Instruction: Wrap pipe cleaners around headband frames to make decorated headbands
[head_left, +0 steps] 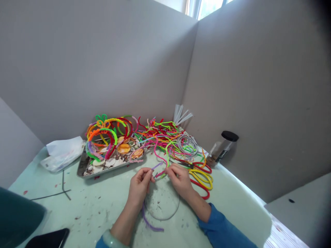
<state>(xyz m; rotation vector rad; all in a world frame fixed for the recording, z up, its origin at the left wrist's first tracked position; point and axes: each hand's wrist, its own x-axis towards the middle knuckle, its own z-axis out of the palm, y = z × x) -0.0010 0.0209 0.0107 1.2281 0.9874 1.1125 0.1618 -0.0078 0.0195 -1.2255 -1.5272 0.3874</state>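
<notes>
My left hand (pixel 141 184) is closed in a pinch on a purple pipe cleaner (pixel 150 225). One end pokes out above the fingertips and the other hangs below the hand, curling on the table. A thin grey wire hoop (pixel 165 219) runs down from my left hand and curves up to my right hand (pixel 179 179). The fingers of my right hand are pinched together at the hoop's upper right; its top part is hidden by both hands. Just beyond the fingertips lie pink and green pipe cleaner ends. Red-handled and yellow-handled scissors (pixel 203 179) rest beside my right hand.
A metal tray (pixel 111 173) holds shells and finished colourful hoops (pixel 102 137). Behind my hands lies a pile of pipe cleaners (pixel 160 132) with a grey wire coil (pixel 187 144). A black-lidded jar (pixel 224 146) stands right. A phone (pixel 48 239) and plastic bag (pixel 63 155) lie left.
</notes>
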